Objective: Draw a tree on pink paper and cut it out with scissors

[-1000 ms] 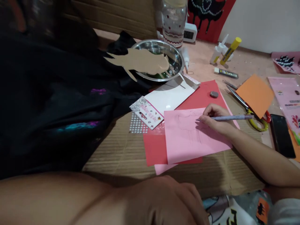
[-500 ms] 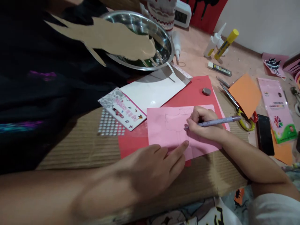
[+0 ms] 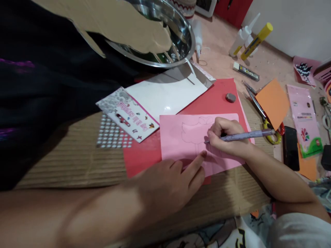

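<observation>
My right hand [image 3: 227, 136] is closed around a purple pencil [image 3: 248, 135], its tip touching a pink sheet of paper [image 3: 170, 134]. Thin pencil outlines on the sheet form a wavy-edged shape with straight lines below it, partly hidden by my fingers. My left hand [image 3: 178, 184] lies flat across the lower edge of the sheet, index finger stretched out close to the pencil tip. Under the pink sheet is red paper [image 3: 144, 155], and a grey eraser lump [image 3: 230, 97] rests on it above my right hand.
A steel bowl [image 3: 190, 44] with a brown cardboard cutout [image 3: 124, 26] across it stands upper left. Pearl stickers [image 3: 111, 132] lie under a white card packet [image 3: 129, 113]. Scissors [image 3: 274, 137], orange paper [image 3: 274, 103], a black phone [image 3: 290, 148] and glue bottles [image 3: 240, 39] are right.
The pencil tip has shifted slightly on the pink sheet, and the pencil's back end leans further right. My left hand stays flat on the paper. The camera view has moved a little.
</observation>
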The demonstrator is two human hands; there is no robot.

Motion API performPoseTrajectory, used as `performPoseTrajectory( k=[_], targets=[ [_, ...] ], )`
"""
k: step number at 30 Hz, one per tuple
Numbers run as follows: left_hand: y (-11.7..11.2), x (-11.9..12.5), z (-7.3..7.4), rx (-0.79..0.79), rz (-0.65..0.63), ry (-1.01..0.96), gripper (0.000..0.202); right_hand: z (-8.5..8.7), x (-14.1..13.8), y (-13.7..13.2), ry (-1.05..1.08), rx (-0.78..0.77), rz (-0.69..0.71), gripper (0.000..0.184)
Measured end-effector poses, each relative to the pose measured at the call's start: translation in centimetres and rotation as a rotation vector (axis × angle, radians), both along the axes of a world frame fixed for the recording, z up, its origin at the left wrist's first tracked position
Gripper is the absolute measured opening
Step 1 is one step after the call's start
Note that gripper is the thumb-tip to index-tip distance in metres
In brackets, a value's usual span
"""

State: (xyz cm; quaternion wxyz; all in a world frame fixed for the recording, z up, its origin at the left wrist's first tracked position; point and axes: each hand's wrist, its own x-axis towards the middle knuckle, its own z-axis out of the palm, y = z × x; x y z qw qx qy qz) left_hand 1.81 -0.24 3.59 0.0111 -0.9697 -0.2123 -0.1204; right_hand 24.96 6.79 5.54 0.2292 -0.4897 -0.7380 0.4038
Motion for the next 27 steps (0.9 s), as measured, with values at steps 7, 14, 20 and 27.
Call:
performPoseTrajectory(
  k=[7, 14, 20, 27],
  targets=[
    [1.0, -0.4, 1.8, -0.034, -0.063, 0.082, 0.033, -0.4, 0.1, 0.0, 0.011, 0.020, 0.006, 0.031],
    [0.9, -0.3, 1.4, -0.032, -0.074, 0.071, 0.030, -0.1, 0.0, -0.2, 0.017, 0.003, 0.000, 0.031],
    [-0.1, -0.1, -0.1, 0.001, -0.008, 0.022, 0.034, -0.1, 0.0, -0.2, 0.034, -0.033, -0.023, 0.031],
    [-0.4, 0.4, -1.2, 0.021, 0.052, -0.108, 0.025, 0.0, 0.0, -0.1, 0.012, -0.027, -0.018, 0.031]
  ],
)
